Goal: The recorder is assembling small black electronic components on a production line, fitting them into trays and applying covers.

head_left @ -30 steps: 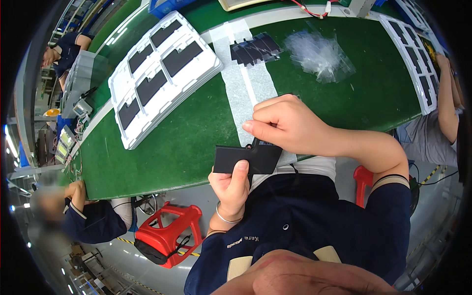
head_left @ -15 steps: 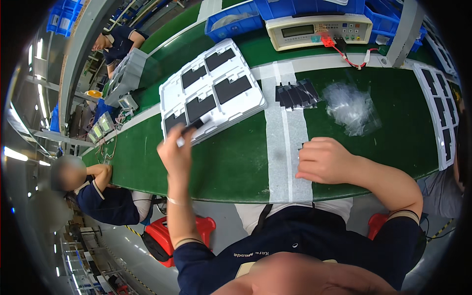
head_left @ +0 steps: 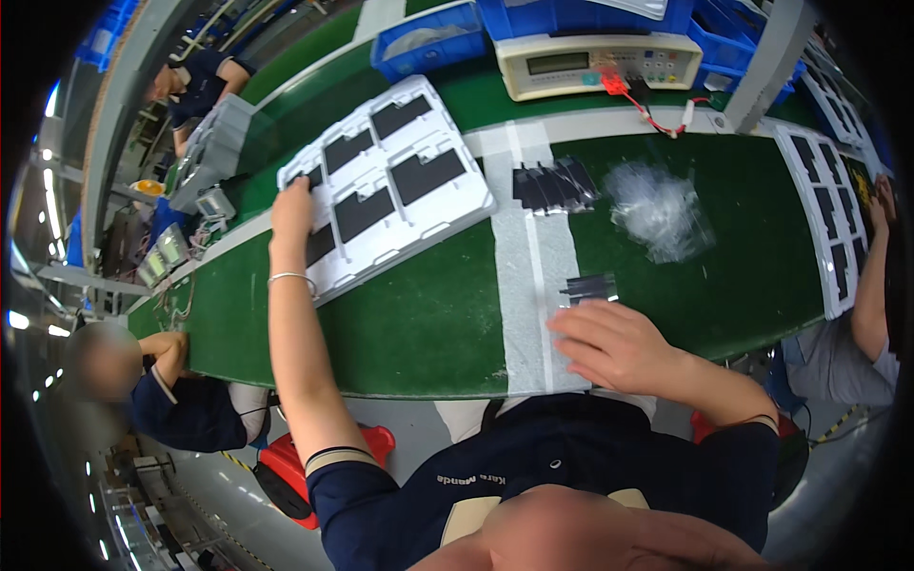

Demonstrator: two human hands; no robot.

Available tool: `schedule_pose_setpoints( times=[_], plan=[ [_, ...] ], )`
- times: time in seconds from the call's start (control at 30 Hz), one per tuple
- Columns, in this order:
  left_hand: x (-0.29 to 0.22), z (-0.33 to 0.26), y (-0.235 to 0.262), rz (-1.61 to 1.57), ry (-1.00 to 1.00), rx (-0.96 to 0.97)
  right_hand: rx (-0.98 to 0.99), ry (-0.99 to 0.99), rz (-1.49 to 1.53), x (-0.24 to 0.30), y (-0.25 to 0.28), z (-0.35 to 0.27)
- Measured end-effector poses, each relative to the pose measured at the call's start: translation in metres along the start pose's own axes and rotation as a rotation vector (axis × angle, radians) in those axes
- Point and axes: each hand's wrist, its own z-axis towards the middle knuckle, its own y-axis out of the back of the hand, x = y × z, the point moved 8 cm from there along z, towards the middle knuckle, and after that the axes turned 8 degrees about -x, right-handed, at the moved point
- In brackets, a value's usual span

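Observation:
My left hand [head_left: 293, 211] reaches over the left side of a white moulded tray [head_left: 419, 226]. Its fingers are closed at the edge of a black flat piece [head_left: 307, 178] in the far-left compartment, partly hidden by the hand. More L-shaped black pieces [head_left: 427, 175] lie in the tray's other compartments. My right hand [head_left: 609, 347] hovers low over a white strip of tape [head_left: 533, 347], fingers stretched out and loosely apart, seemingly holding nothing. Just beyond its fingertips lies a small black piece with clear film [head_left: 588, 288].
A row of overlapping black pieces [head_left: 554, 186] lies beyond, beside a heap of clear film [head_left: 659, 211]. A beige meter [head_left: 600, 67] with a red lead stands behind, near blue bins [head_left: 428, 43]. Another tray [head_left: 824, 214] is at right, where another person's hand [head_left: 882, 202] works.
My left hand has moved left and away from me, carrying the black piece to the tray's far-left compartment. My right hand's fingers have uncurled, and the small black piece shows more.

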Motion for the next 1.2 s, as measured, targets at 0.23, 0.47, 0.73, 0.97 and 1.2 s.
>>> schedule_pose_setpoints(
  times=[0.23,0.47,0.73,0.97,1.2],
  plan=[
    [0.023,0.027,-0.030,0.116,-0.064,0.158,0.203,-0.345,-0.064,-0.010,-0.016,-0.016],
    [-0.094,-0.016,0.067,-0.258,-0.123,-0.228,0.027,0.096,0.213,0.041,-0.022,-0.050],
    [-0.247,-0.147,0.100,-1.696,-0.222,0.890,-0.102,0.010,0.087,-0.038,0.003,0.049],
    [-0.244,-0.149,0.067,-1.753,-0.052,0.890,-0.259,-0.184,0.458,-0.066,0.004,0.042],
    [-0.254,-0.153,0.073,-1.926,-0.053,0.744,-0.249,-0.321,0.306,-0.075,0.002,0.036]
  ],
)
